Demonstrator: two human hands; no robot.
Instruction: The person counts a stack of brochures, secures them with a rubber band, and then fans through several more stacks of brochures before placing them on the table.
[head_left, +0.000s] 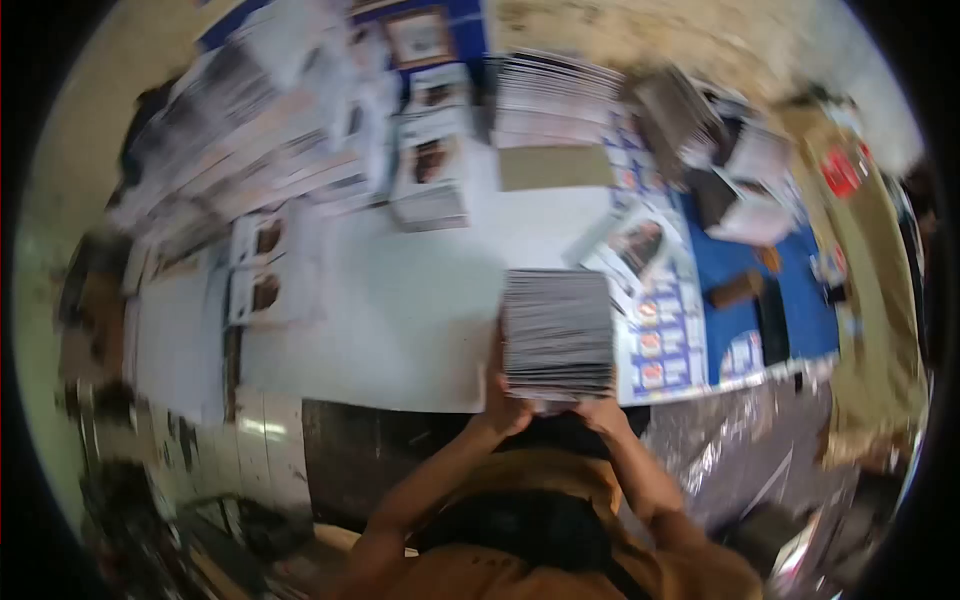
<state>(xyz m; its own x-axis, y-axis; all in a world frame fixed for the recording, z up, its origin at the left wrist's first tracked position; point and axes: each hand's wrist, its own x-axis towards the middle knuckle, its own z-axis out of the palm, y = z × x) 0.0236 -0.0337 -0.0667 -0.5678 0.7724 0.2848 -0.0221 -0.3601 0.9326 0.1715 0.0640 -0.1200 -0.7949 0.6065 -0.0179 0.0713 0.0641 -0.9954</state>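
Observation:
A thick stack of grey-edged sheets or booklets (557, 330) stands at the front edge of the white table surface (400, 300). My left hand (506, 405) is closed on its lower left corner. On the lower right corner, my right hand (600, 408) grips the same stack. The fingers of both hands are partly hidden by the stack. Just behind it to the right lies a picture-covered booklet (637, 245).
Tall paper piles (240, 130) fill the back left. Behind the middle are a booklet stack (430, 190), fanned sheets (555, 100) and a brown board (555, 168). A dark block (773, 320) lies on blue sheeting at the right, near a red item (842, 172).

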